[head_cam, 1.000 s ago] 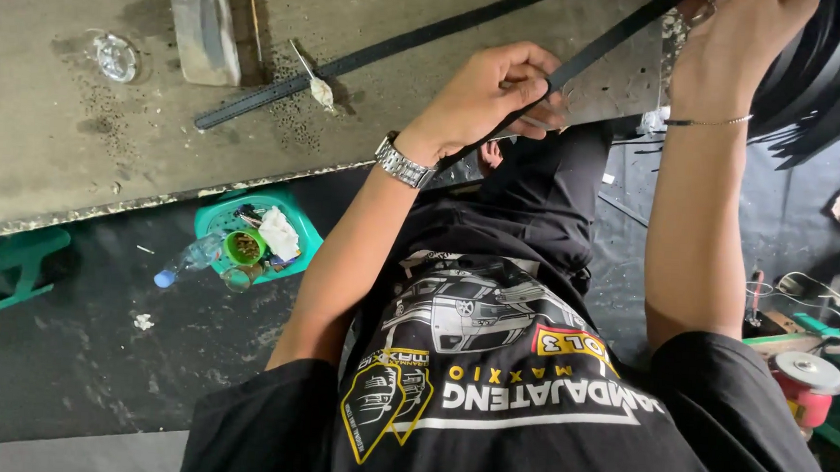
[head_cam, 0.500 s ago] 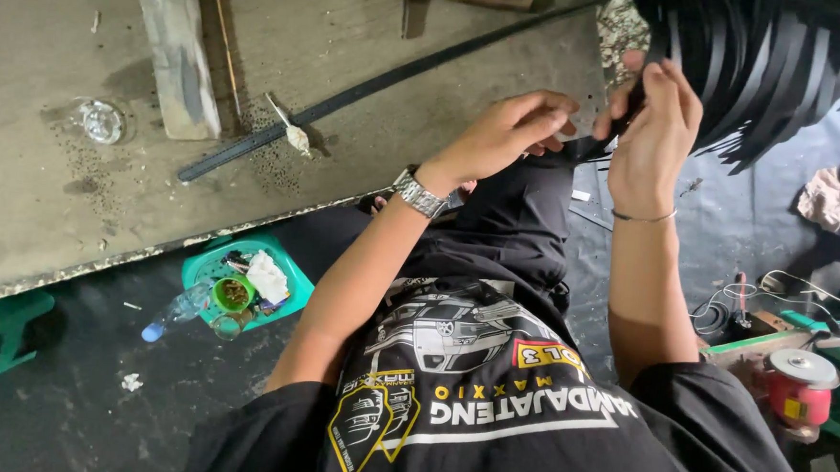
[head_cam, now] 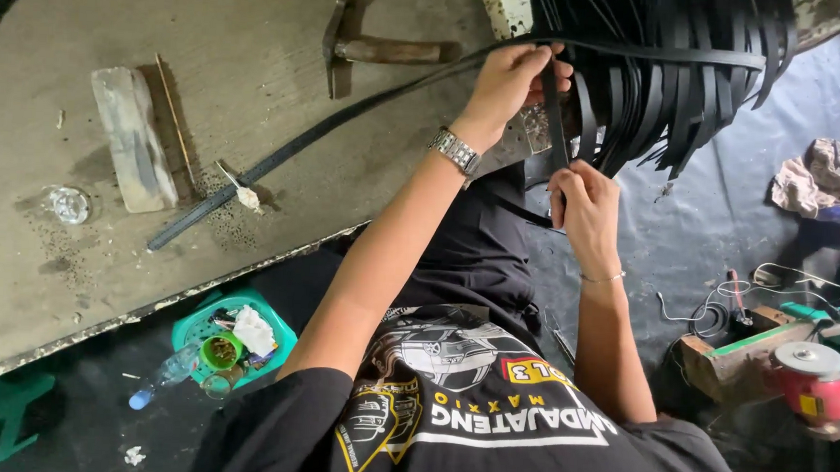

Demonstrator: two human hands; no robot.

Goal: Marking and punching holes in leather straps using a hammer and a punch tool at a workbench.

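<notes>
**Black strip pinched between two hands at the bench edge**

The black strip (head_cam: pixel 553 118), flat, narrow and matte like cut rubber, runs almost upright between both hands, just below the workbench edge. The left hand (head_cam: pixel 514 78) pinches its upper end with fingers closed around it; the right hand (head_cam: pixel 583 199) grips the lower end in a closed fist. Right beside them hangs a dense bundle of black strips (head_cam: pixel 677 77), looping and overlapping. That's the hazard as I read it: the held strip could snag or tangle in its neighbours, or slip from the pinch if pulled unevenly. Out on the rough grey workbench (head_cam: pixel 257 46) lie a long dark bar (head_cam: pixel 280 162), a wooden-handled hammer (head_cam: pixel 373 44) and a pale worn block (head_cam: pixel 133 140). On the floor, a green basket (head_cam: pixel 283 332) of odds and ends.
</notes>
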